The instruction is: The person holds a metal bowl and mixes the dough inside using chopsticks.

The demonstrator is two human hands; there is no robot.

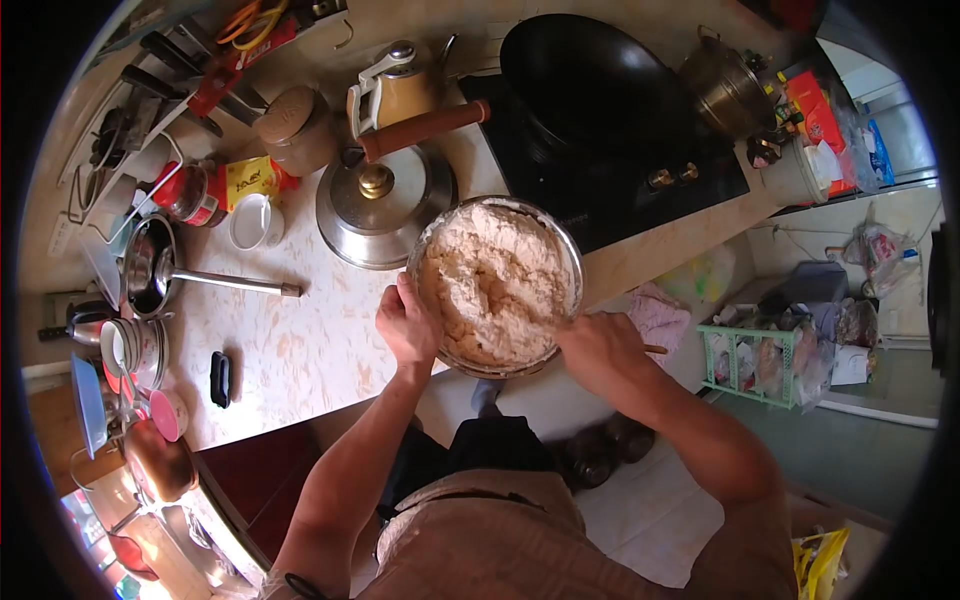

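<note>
A round metal bowl (576, 262) is held out in front of me at the counter's front edge. Shaggy, pale flour dough (490, 275) fills much of it, lumpy with dry patches. My left hand (410, 322) grips the bowl's left rim, fingers underneath and out of sight. At the lower right rim my right hand (603, 358) is closed around a thin wooden stick (655, 349), whose end pokes out behind the fist. The stick's other end is hidden, so I cannot tell whether it is a chopstick or a utensil's handle.
Behind the bowl are a lidded pot (345, 215) and a black wok (590, 85) on the cooktop (610, 215). On the left counter stand a small pan (150, 265), a white cup (256, 222), stacked bowls (150, 350) and a black object (220, 380). A green basket (752, 365) is at right.
</note>
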